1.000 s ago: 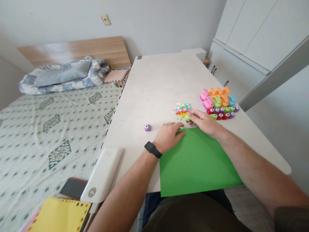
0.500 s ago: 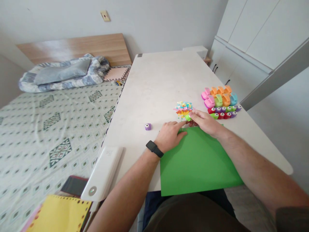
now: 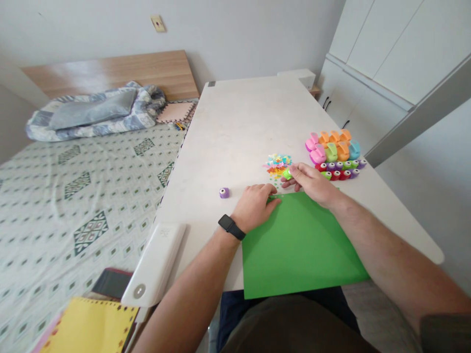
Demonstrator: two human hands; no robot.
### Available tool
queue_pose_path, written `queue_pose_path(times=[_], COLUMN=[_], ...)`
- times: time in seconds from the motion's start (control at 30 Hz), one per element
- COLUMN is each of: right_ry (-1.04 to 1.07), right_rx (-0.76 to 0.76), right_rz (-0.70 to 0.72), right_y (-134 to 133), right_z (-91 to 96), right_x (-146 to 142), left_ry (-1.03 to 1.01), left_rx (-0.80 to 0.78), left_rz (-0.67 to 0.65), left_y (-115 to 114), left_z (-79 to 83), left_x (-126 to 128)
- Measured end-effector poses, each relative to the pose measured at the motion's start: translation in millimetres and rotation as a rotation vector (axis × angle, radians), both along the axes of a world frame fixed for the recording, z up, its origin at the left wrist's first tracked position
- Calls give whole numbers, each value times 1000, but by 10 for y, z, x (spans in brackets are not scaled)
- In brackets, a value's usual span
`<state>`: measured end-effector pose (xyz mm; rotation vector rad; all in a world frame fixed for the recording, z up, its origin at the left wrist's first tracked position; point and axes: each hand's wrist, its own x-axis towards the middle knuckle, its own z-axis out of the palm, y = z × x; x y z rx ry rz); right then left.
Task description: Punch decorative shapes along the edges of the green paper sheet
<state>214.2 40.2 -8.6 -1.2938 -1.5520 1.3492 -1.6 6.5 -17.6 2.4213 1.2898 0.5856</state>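
A large green sheet of paper lies at the table's near edge and overhangs it. At its far left corner is my left hand, fingers curled and thumb on the sheet, gripping the edge. My right hand pinches a small light-green craft punch between thumb and fingers, just above the table and apart from the sheet. Small punched holes show along the sheet's far edge. Right beyond the punch is a pile of colourful paper cut-outs, with tiny green bits beside it.
Rows of small craft punches and larger punches stand at the right. A single purple punch sits left of my left hand. A white device lies along the table's left edge, near yellow paper with punched edges.
My right hand has drawn the green punch off the sheet's edge and lifted it slightly. My left index finger has pulled back from the punch and curled in.
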Motion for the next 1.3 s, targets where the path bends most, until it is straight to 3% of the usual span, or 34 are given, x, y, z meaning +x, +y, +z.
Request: queue_pose_path(times=[0.13,0.27,0.43,0.57,0.73,0.83,0.97,1.17,1.3], right_ry=[-9,-60,10,-81,-35,-112,-66,-85,-130], right_rx=[22,184,92,173,84,133,192,121,210], right_rz=[105,7,82,-14,-11,-44,-112,-80,-130], right_y=[-22,-16,-25,-15,19,41,74,64,51], right_z=[-2,-4,14,4,-53,-77,-91,-87,-75], right_x=[-24,-33,-70,-81,-51,-38,-30,-25,-30], left_ry=[-3,-12,-18,-22,-28,-24,-27,-23,-32], left_rx=[-17,-23,-33,-27,-29,-40,-44,-39,-36], left_rz=[2,-2,2,4,3,3,1,-4,-1], left_y=[-13,-14,-26,-37,-40,-41,-41,-34,-33], left_z=[14,11,20,26,31,39,40,19,8], left_x=[-21,-34,-43,-49,-60,-63,-67,-73,-79])
